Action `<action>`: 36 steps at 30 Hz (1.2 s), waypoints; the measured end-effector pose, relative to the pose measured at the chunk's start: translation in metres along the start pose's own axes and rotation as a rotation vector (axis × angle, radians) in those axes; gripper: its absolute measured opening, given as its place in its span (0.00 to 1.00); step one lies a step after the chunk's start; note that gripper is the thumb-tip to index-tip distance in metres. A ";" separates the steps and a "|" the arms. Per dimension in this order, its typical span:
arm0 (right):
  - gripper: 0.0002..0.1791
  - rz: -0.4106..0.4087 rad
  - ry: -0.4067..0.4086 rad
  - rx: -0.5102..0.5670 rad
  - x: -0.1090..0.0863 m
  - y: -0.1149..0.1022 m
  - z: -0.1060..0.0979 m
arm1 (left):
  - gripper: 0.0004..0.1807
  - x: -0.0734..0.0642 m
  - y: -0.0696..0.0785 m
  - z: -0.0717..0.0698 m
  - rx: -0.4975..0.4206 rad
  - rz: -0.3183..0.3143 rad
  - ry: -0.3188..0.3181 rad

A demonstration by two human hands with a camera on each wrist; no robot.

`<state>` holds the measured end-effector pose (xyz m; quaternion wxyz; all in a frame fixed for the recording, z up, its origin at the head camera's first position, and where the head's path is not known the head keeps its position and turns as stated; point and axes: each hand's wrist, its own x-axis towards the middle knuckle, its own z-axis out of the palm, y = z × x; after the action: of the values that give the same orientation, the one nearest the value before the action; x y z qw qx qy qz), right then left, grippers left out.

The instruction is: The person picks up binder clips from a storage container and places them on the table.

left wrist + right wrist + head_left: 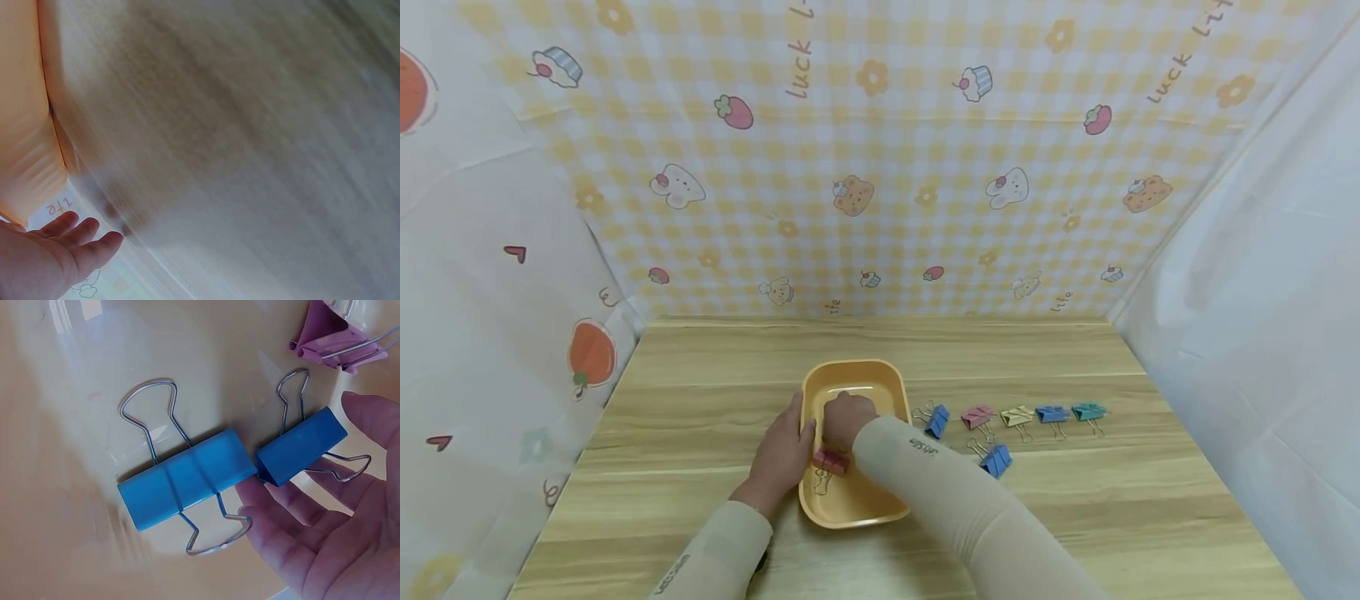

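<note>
A yellow-orange plastic tray [854, 518] sits on the wooden table, with my left hand [780, 456] against its left side. In the left wrist view, that hand's fingers [94, 247] extend loosely beside the tray's outer wall [28, 137]. My right hand [847, 421] is down inside the tray. The right wrist view shows its fingers [281, 540] behind a small blue binder clip [303, 447], the thumb just beyond its end. A larger light-blue binder clip [187, 478] lies next to the fingertips. A pink-red binder clip [831, 461] lies near the tray's left wall.
Right of the tray, a row holds a pink clip [978, 417], a yellow clip [1017, 417], a blue clip [1052, 414] and a green clip [1087, 412]. Two more blue clips, one [937, 421] near the tray and another [997, 460] further forward, lie by my right forearm.
</note>
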<state>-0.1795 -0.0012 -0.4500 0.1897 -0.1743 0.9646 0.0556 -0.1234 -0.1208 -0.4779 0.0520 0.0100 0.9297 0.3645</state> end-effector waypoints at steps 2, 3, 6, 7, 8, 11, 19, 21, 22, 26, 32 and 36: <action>0.13 0.002 0.004 -0.009 0.000 -0.001 0.001 | 0.33 0.000 0.000 0.000 0.003 -0.002 0.000; 0.13 0.004 0.004 -0.010 0.000 -0.001 0.001 | 0.33 0.000 0.000 0.001 0.004 0.000 0.002; 0.14 0.005 0.005 -0.017 0.001 -0.002 0.002 | 0.33 0.000 -0.001 0.001 0.007 -0.002 0.000; 0.14 0.003 0.007 -0.021 0.002 -0.002 0.003 | 0.33 0.000 0.000 0.001 0.007 0.000 0.001; 0.14 0.001 0.009 -0.026 0.002 -0.002 0.003 | 0.33 0.000 0.000 0.001 0.008 0.000 0.000; 0.15 -0.008 0.013 -0.046 0.004 -0.003 0.006 | 0.33 0.000 0.000 0.001 0.009 0.009 0.005; 0.15 -0.004 0.016 -0.056 0.007 -0.004 0.009 | 0.33 -0.001 0.002 0.000 0.004 0.012 0.007; 0.15 -0.002 0.021 -0.055 0.006 -0.005 0.008 | 0.33 -0.001 0.002 0.000 0.001 0.009 0.006; 0.15 -0.003 0.023 -0.053 0.006 -0.005 0.007 | 0.33 -0.001 0.002 0.000 0.002 0.009 0.008; 0.13 -0.007 0.032 -0.055 0.005 -0.006 0.007 | 0.33 -0.001 0.002 0.000 0.007 0.006 0.013; 0.11 -0.001 0.054 -0.053 0.012 -0.006 0.014 | 0.33 -0.001 0.002 0.001 0.001 0.014 0.025; 0.11 -0.003 0.049 -0.040 0.014 -0.005 0.016 | 0.33 0.000 0.001 0.001 0.005 0.015 0.023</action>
<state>-0.1843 -0.0072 -0.4702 0.1625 -0.1807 0.9675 0.0701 -0.1230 -0.1196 -0.4779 0.0389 0.0128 0.9310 0.3626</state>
